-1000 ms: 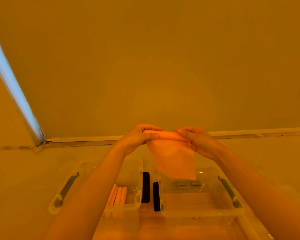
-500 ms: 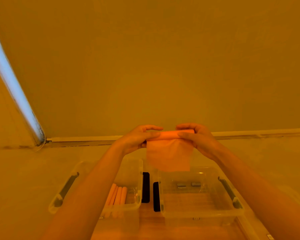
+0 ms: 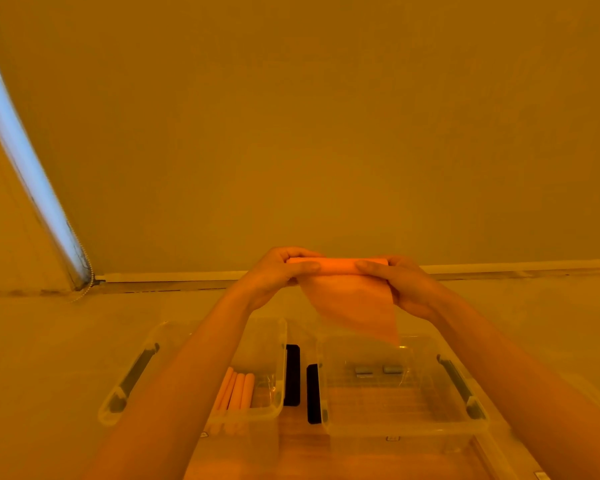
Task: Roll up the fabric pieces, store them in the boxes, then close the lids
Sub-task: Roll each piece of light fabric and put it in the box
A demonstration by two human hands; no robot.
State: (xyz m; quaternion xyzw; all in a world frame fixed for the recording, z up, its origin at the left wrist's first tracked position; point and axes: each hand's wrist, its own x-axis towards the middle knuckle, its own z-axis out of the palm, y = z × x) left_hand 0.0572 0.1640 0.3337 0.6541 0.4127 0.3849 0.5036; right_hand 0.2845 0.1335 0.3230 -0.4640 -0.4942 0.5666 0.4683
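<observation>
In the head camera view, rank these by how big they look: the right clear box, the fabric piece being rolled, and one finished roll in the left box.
1. right clear box
2. fabric piece, though nearer the camera
3. finished roll

The right box [image 3: 400, 403] is seen open at the top, and its inside is taken up only by two small grey pieces [image 3: 378, 370] near the far wall; its mouth is partly overhung by the loose tail of the fabric piece [image 3: 355, 304]. The left box [image 3: 257, 386] is crossed by the left forearm, and part of its floor is filled by four rolled pieces [image 3: 238, 391]. A narrow gap between the boxes is blocked by two dark latches [image 3: 291, 374]
</observation>
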